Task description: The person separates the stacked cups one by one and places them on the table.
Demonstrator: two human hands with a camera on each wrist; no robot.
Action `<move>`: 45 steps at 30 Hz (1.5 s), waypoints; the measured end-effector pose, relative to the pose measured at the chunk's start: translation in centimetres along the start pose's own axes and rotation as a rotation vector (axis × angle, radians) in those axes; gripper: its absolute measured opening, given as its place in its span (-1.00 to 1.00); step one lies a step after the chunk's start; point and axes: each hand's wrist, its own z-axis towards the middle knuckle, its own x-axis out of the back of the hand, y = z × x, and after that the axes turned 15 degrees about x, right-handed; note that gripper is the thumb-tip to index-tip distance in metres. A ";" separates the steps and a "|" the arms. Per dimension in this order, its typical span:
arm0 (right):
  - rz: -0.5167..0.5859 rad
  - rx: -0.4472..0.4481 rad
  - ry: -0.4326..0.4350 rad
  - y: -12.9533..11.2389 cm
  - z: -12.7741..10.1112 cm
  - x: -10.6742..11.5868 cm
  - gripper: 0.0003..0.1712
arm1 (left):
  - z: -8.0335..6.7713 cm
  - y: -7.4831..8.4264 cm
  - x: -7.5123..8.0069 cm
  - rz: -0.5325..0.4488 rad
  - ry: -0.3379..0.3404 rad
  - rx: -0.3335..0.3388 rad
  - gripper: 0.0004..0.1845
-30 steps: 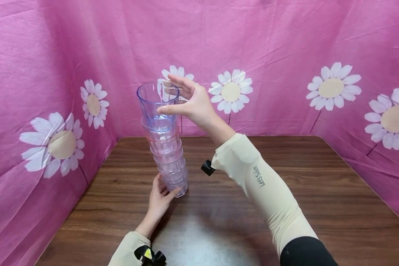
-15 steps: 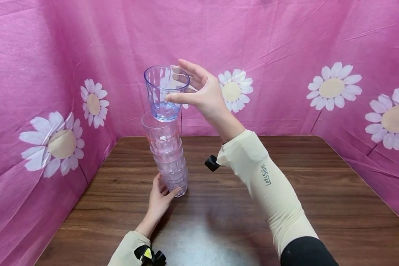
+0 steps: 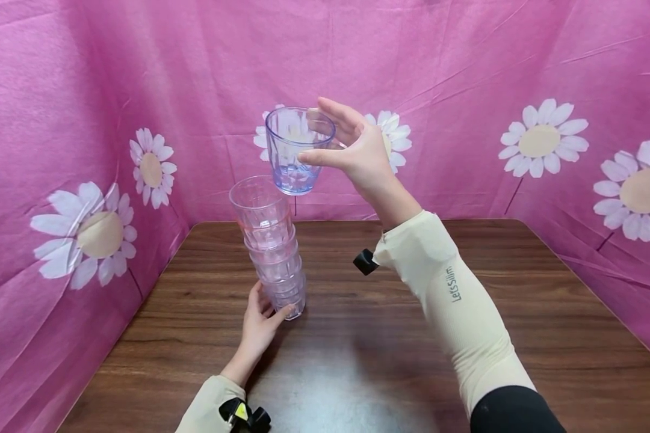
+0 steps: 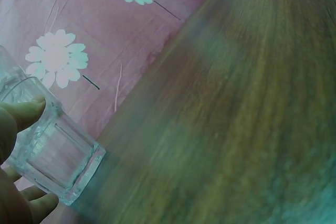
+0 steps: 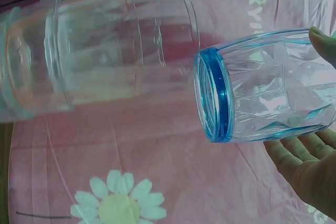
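A tall stack of clear cups (image 3: pixel 273 258), nested in one another, stands on the wooden table (image 3: pixel 411 337) left of centre. Near its base my left hand (image 3: pixel 260 328) grips the lowest cup (image 4: pixel 60 153), thumb on the near side and fingers behind. Above and to the right of the stack, my right hand (image 3: pixel 360 147) holds a clear blue-tinted cup (image 3: pixel 298 153) upright by its side, thumb in front. In the right wrist view the blue cup's thick base (image 5: pixel 215 95) is apart from or just beside the top rim of the stack (image 5: pixel 191 19); I cannot tell if they touch.
A pink cloth (image 3: pixel 444 54) printed with white daisies hangs around the back and sides of the table. Small black wrist cameras sit at the left cuff (image 3: pixel 249 416) and the right cuff (image 3: pixel 365 262).
My right hand has lifted the blue cup out of the top of the stack and carried it to the right. My left hand stays at the base of the stack.
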 end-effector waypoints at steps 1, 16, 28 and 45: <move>-0.005 0.002 0.005 0.0 -0.1 0.3 -0.05 | 0.0 0.0 0.0 -0.001 0.000 0.000 -0.17; -0.114 -0.079 0.062 0.9 -1.3 4.8 -0.04 | 0.1 0.0 -0.1 -0.009 0.000 0.006 -0.15; -0.170 -0.109 0.125 2.8 -3.4 9.0 -0.05 | 0.1 -0.1 -0.1 -0.021 -0.008 0.008 -0.14; -0.419 -0.239 0.208 5.6 -7.1 16.3 -0.01 | 0.1 -0.1 -0.1 -0.011 -0.003 0.001 -0.15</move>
